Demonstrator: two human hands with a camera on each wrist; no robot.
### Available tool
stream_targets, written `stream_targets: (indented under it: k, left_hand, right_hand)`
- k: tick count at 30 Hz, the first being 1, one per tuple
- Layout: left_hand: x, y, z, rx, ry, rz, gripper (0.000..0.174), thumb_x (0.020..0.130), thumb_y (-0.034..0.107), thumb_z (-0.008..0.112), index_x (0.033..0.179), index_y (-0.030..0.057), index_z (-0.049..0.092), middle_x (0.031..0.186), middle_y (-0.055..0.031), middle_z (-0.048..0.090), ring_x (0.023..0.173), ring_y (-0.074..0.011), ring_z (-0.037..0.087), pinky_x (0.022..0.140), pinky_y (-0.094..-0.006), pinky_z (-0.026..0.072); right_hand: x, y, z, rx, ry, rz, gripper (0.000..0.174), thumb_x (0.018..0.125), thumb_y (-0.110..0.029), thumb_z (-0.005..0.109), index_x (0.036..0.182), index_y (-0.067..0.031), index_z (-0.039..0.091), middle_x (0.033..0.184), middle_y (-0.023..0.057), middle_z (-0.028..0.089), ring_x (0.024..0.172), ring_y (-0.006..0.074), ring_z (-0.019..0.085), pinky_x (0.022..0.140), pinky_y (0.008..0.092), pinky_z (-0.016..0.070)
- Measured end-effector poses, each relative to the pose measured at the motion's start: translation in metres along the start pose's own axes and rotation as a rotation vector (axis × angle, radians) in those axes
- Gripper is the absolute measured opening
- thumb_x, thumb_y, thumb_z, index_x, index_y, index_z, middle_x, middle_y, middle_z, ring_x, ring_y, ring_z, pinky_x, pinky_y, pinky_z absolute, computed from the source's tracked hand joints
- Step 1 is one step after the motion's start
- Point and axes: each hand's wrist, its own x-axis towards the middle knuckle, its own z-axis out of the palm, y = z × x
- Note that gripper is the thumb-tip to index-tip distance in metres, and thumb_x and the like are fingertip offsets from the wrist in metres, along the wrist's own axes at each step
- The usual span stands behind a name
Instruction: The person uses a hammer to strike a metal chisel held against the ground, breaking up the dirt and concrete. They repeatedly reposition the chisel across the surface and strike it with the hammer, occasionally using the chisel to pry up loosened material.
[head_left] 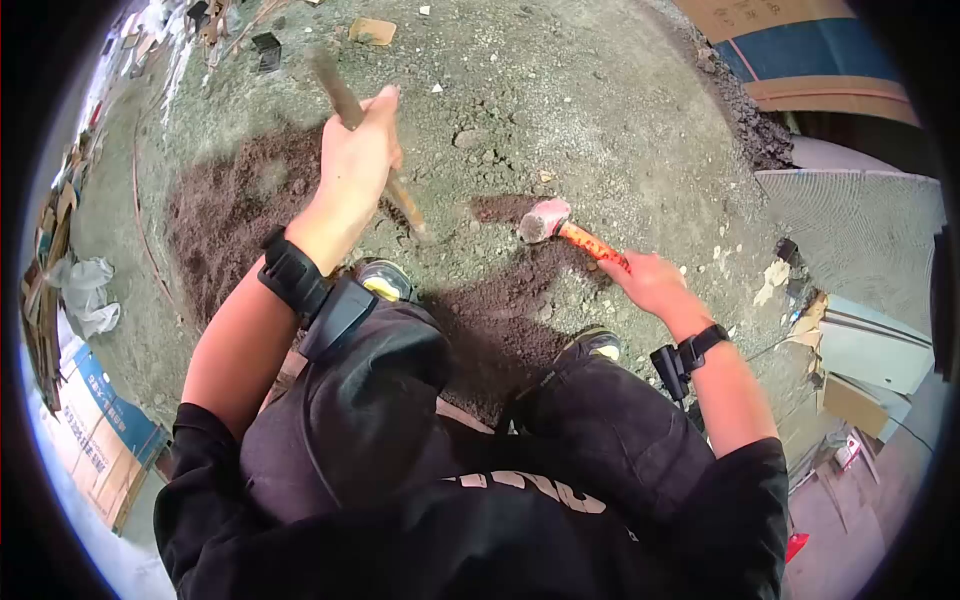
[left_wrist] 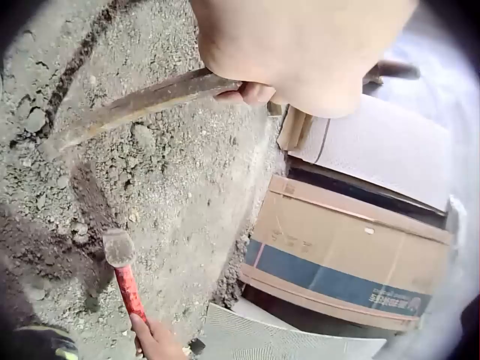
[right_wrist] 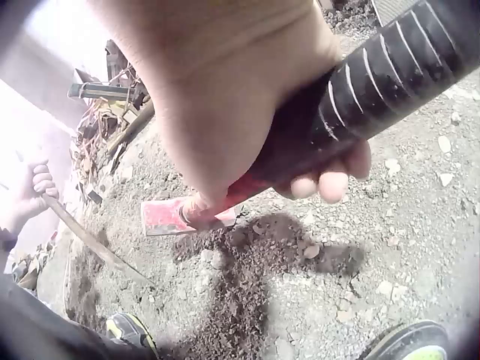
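Note:
My left hand (head_left: 355, 165) grips a long brown stick (head_left: 405, 205) near its middle. The stick slants, its lower end close to the gravelly ground, as the left wrist view shows along its bare length (left_wrist: 135, 109). In my right hand (head_left: 650, 283) is a hammer (head_left: 590, 245) with a red handle, held by its black, ridged grip (right_wrist: 397, 67). Its dusty head (head_left: 543, 220) hangs over the dirt, right of the stick's lower end. In the left wrist view the hammer head (left_wrist: 118, 247) stands apart from the stick.
Loose dark soil (head_left: 520, 310) lies around the shoes (head_left: 385, 280). Cardboard boxes (left_wrist: 345, 247) stand beyond a grey ridged sheet (head_left: 860, 225) on the right. A clear plastic bag (head_left: 88, 295) and a printed carton (head_left: 100, 420) lie at left. Flat boards (head_left: 875, 345) rest at right.

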Motion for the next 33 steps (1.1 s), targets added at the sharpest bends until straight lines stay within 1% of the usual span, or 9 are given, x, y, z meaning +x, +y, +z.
stream_targets:
  k: [4,9,16,19,21,23,26,29,33]
  left_hand:
    - [-0.002,-0.013,-0.002,0.027,0.003,-0.023,0.036,0.090,0.028,0.050,0.060,0.0146,0.035,0.050,0.0061,0.025,0.045,-0.0075,0.026,0.051,-0.0267,0.0307]
    - [-0.002,-0.006,-0.001,-0.168,-0.094,0.023,0.044,0.091,0.028,0.049,0.054,0.0154,0.029,0.049,0.0046,0.025,0.045,-0.0099,0.026,0.057,-0.0290,0.0336]
    - [-0.025,0.000,0.032,0.084,-0.476,0.070,0.044,0.093,0.027,0.045,0.055,0.0106,0.032,0.049,0.0037,0.027,0.047,-0.0095,0.026,0.051,-0.0259,0.0280]
    - [-0.044,0.006,0.054,0.485,-0.574,0.140,0.038,0.092,0.027,0.051,0.062,0.0055,0.041,0.056,0.0061,0.032,0.053,-0.0057,0.030,0.048,-0.0256,0.0272]
    - [-0.046,0.004,0.066,0.589,-0.700,0.244,0.037,0.090,0.021,0.052,0.061,0.0017,0.040,0.054,0.0001,0.031,0.053,-0.0068,0.029,0.047,-0.0275,0.0272]
    - [-0.059,-0.003,0.075,0.536,-0.713,0.337,0.035,0.089,0.019,0.053,0.060,0.0014,0.045,0.052,-0.0033,0.033,0.051,-0.0101,0.029,0.045,-0.0289,0.0272]
    - [-0.076,-0.016,0.080,0.781,-0.958,0.558,0.035,0.086,0.022,0.056,0.057,0.0044,0.047,0.048,-0.0067,0.044,0.044,-0.0220,0.047,0.045,-0.0343,0.0377]
    - [-0.095,-0.046,0.087,0.958,-1.052,0.758,0.028,0.079,0.020,0.059,0.055,0.0088,0.050,0.050,-0.0104,0.052,0.049,-0.0300,0.055,0.046,-0.0399,0.0420]
    - [-0.089,-0.073,0.096,1.074,-1.048,0.715,0.025,0.080,0.021,0.057,0.059,0.0075,0.053,0.050,-0.0119,0.053,0.048,-0.0315,0.055,0.049,-0.0411,0.0438]
  right_hand:
    - [0.008,-0.003,0.014,0.065,0.115,-0.192,0.034,0.087,-0.037,0.046,0.107,-0.0085,0.048,0.103,0.0154,0.058,0.090,0.0331,0.059,0.079,0.0428,0.0456]
    - [0.018,-0.017,0.031,-0.035,0.097,-0.189,0.032,0.087,-0.029,0.047,0.112,-0.0093,0.046,0.106,0.0152,0.054,0.092,0.0339,0.058,0.079,0.0423,0.0469]
    - [0.050,-0.032,0.054,-0.304,0.217,-0.366,0.029,0.075,-0.007,0.056,0.103,-0.0056,0.050,0.103,0.0126,0.056,0.091,0.0285,0.060,0.079,0.0359,0.0477]
    - [0.047,-0.040,0.049,-0.190,0.127,-0.330,0.026,0.076,-0.008,0.055,0.102,-0.0046,0.051,0.101,0.0124,0.057,0.094,0.0286,0.060,0.080,0.0359,0.0472]
    - [0.034,-0.038,0.037,-0.115,0.169,-0.311,0.025,0.076,-0.007,0.053,0.101,-0.0049,0.053,0.098,0.0113,0.060,0.092,0.0270,0.061,0.077,0.0359,0.0484]
    - [0.015,-0.037,0.006,-0.171,0.062,-0.396,0.023,0.078,-0.009,0.052,0.100,-0.0061,0.057,0.096,0.0114,0.061,0.091,0.0267,0.061,0.076,0.0369,0.0492]
    - [0.008,-0.002,-0.003,0.013,0.018,-0.233,0.027,0.077,-0.023,0.055,0.098,-0.0063,0.058,0.093,0.0151,0.063,0.087,0.0307,0.061,0.075,0.0416,0.0490]
    - [-0.019,0.049,-0.020,0.282,0.137,-0.265,0.037,0.073,-0.038,0.063,0.088,-0.0042,0.058,0.082,0.0172,0.062,0.078,0.0349,0.060,0.069,0.0419,0.0476]
    - [-0.057,0.105,-0.036,0.514,0.449,-0.188,0.028,0.074,-0.023,0.068,0.082,-0.0005,0.055,0.065,0.0080,0.053,0.058,0.0182,0.052,0.056,0.0308,0.0438]
